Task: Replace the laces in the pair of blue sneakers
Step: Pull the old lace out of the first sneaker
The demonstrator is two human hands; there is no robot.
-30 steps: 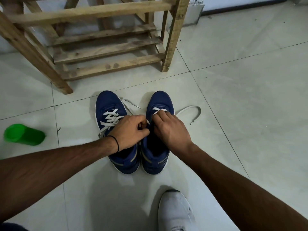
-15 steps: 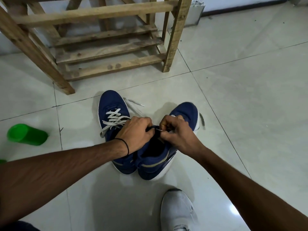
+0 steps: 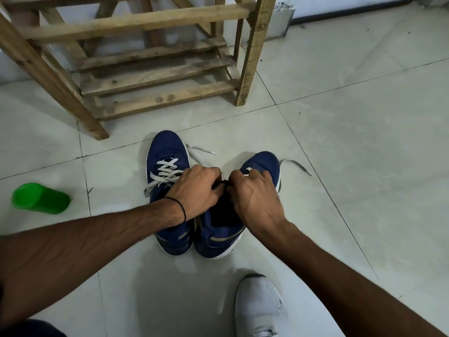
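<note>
Two blue sneakers stand side by side on the tiled floor. The left sneaker (image 3: 167,152) carries a loose grey-white lace (image 3: 165,172) through its eyelets. The right sneaker (image 3: 263,164) is turned with its toe to the right and tipped onto its outer side. My left hand (image 3: 196,190) and my right hand (image 3: 255,200) both grip the upper front of the right sneaker, fingers curled at its dark tongue and eyelets. A loose lace end (image 3: 297,166) trails on the floor right of its toe. What my fingertips pinch is hidden.
A wooden slatted rack (image 3: 150,69) stands behind the sneakers. A green plastic cup (image 3: 40,198) lies on its side at the left. A white shoe (image 3: 260,307) is at the bottom edge.
The right sneaker has been turned toe-right and tipped; it was pointing straight ahead a second ago. Both hands have moved with it and closed on its upper front.
</note>
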